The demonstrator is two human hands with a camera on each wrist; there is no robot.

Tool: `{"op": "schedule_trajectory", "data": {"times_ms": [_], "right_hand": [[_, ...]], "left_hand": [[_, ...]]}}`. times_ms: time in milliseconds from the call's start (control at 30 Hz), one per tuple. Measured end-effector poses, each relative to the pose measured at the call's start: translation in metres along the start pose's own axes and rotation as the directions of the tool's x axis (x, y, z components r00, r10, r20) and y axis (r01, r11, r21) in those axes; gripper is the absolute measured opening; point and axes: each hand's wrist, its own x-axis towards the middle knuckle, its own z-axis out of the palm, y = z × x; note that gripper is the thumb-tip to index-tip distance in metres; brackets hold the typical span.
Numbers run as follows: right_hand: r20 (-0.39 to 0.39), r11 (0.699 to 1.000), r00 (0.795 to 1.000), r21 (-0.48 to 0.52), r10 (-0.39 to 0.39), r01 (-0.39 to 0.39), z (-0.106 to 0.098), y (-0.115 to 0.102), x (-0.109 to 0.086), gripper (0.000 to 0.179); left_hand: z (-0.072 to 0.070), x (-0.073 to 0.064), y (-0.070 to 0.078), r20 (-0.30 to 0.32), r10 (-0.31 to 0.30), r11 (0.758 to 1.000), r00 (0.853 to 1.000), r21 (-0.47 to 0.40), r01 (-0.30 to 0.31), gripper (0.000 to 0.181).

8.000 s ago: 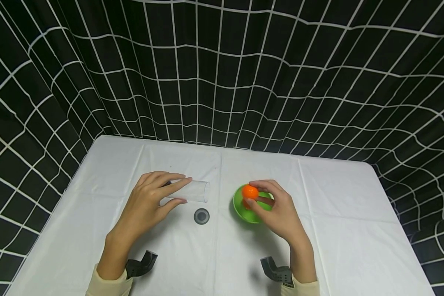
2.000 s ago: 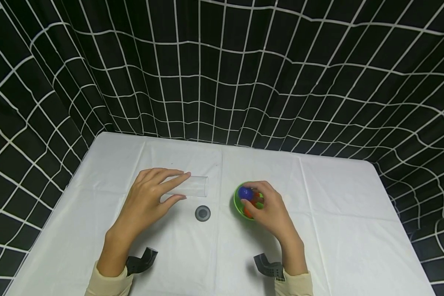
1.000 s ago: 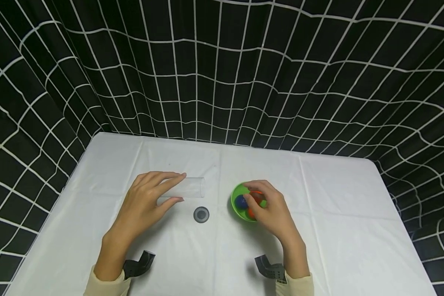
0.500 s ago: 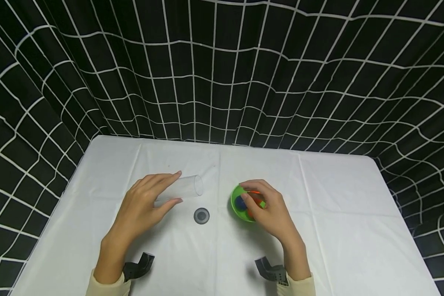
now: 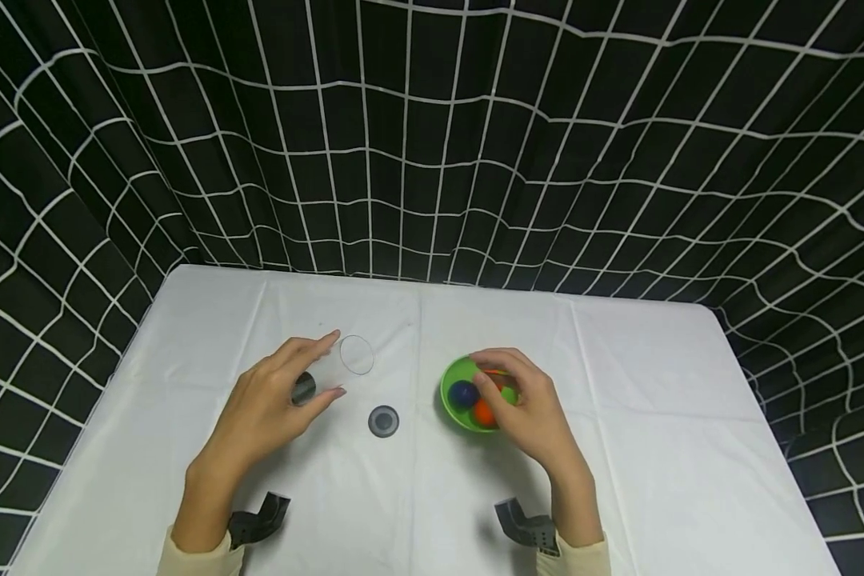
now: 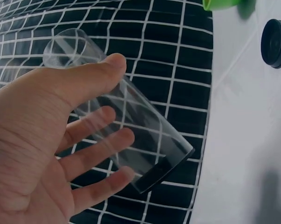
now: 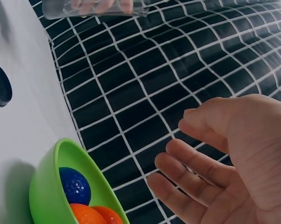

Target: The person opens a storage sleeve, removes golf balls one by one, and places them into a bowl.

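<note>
My left hand holds a clear plastic tube between thumb and fingers. The tube is tilted, its open rim raised; a dark cap closes the lower end. My right hand hovers over the near right side of a green bowl, fingers loosely bent, nothing between them. In the bowl lie a blue ball and an orange ball. Another orange ball shows in the right wrist view; the hand partly covers it in the head view.
A round dark grey cap lies on the white-covered table, between the left hand and the bowl. Black curtain with a white grid rises behind the table's far edge and along both sides.
The right hand held an orange ball, later a blue one; the blue ball now lies in the bowl. The left hand has tipped the tube from lying level to mouth up.
</note>
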Motion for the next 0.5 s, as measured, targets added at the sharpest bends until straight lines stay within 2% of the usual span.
{"op": "schedule_trajectory", "data": {"times_ms": [300,500], "right_hand": [[0.007,1.000,1.000,0.017,0.013,-0.013,-0.0055,0.0024,-0.0012,0.022],[0.005,1.000,1.000,0.013,0.017,-0.017,-0.0075,0.0039,-0.0018,0.023]], "left_hand": [[0.0010,-0.0022,-0.0036,0.069,-0.104,0.992,0.992,-0.066,0.109,0.072],[0.0023,-0.0019,-0.0074,0.113,-0.155,0.977,0.981,-0.131,0.169,0.064]]}}
